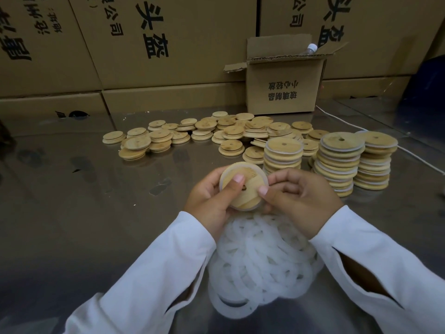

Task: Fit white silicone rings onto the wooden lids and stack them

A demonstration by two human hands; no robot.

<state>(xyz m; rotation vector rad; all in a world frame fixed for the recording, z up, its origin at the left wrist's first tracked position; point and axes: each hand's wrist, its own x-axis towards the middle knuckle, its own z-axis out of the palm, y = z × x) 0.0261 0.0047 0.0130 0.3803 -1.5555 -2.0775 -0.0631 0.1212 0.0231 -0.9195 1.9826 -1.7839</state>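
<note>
White silicone rings (260, 261) lie heaped on the steel table (96, 213) nearest us, between our two sleeves (149, 273); the forearms cover the heap's sides and our hands its far edge, so we cannot see how far it runs. Just above it we hold one wooden lid (248, 200) tilted towards us; our left hand (209, 203) grips its left edge, thumb pressed on the face, fingers curled out of sight behind; our right hand (301, 198) pinches the right edge, thumb tip beside the centre hole. A pale ring shows round the lid's left rim; whether it seats all the way round we cannot tell. Beyond, to the right, stand three stacks of ringed lids (339, 165); further back bare lids (192, 135) lie scattered; behind them an open carton (284, 92) hides all but the cap of a bottle (312, 47).
</note>
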